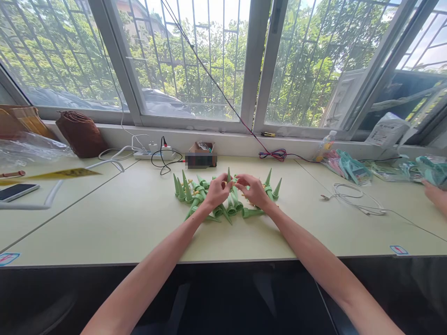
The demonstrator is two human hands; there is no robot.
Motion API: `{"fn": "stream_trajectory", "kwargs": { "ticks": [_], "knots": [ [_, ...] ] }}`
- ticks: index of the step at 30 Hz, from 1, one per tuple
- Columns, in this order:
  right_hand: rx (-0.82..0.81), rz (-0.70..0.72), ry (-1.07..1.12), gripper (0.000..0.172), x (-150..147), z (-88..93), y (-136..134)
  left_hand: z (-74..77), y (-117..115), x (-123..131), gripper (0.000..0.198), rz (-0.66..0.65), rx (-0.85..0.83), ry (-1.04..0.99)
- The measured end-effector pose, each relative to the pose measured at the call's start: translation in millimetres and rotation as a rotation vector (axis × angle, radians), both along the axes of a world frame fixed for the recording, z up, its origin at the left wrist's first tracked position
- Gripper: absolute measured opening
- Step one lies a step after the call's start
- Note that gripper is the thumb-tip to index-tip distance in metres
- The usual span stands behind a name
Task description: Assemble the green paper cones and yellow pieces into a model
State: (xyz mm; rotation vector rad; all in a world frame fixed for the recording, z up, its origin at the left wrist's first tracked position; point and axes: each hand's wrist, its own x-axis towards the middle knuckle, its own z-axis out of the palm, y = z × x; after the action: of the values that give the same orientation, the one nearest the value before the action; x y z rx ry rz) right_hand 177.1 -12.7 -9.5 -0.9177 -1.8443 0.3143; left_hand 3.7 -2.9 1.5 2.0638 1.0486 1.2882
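Observation:
My left hand [217,190] is closed around a green plastic watering spike [228,174], its pointed tip upward. Close beside it, my right hand [254,190] has its fingers pinched together; the small piece at its fingertips is too small to name. Around and beneath both hands lies a pile of similar green spikes [198,198], some standing on their wide ends, others on their sides with hollow threaded openings showing. Small orange-yellow bits are scattered among them. To the right of the pile stand a few more upright spikes [277,188].
Behind the pile sits a small open box [201,156], with a power strip [157,152] to its left. A coiled white cable [359,197] and bagged goods [349,167] lie to the right. Another person's hand [436,195] shows at the right edge. A phone [19,192] lies left.

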Motion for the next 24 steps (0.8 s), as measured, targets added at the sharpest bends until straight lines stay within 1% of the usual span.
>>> {"fn": "stream_trajectory", "kwargs": {
  "ticks": [5,11,17,24],
  "knots": [
    [0.018,0.039,0.015,0.024,0.2,-2.0,1.5,0.7,0.0,0.0,0.011,0.001,0.007,-0.01],
    [-0.022,-0.003,-0.009,0.02,-0.2,0.3,-0.7,0.0,-0.7,0.4,0.011,-0.028,0.017,0.001],
    [-0.055,-0.022,-0.049,0.021,0.7,-0.2,-1.3,0.4,-1.8,0.7,0.011,-0.044,0.019,0.019],
    [-0.056,0.009,-0.068,0.023,-0.8,-1.8,-1.3,1.3,-1.5,1.4,0.014,-0.002,0.01,0.001]
  ]
}}
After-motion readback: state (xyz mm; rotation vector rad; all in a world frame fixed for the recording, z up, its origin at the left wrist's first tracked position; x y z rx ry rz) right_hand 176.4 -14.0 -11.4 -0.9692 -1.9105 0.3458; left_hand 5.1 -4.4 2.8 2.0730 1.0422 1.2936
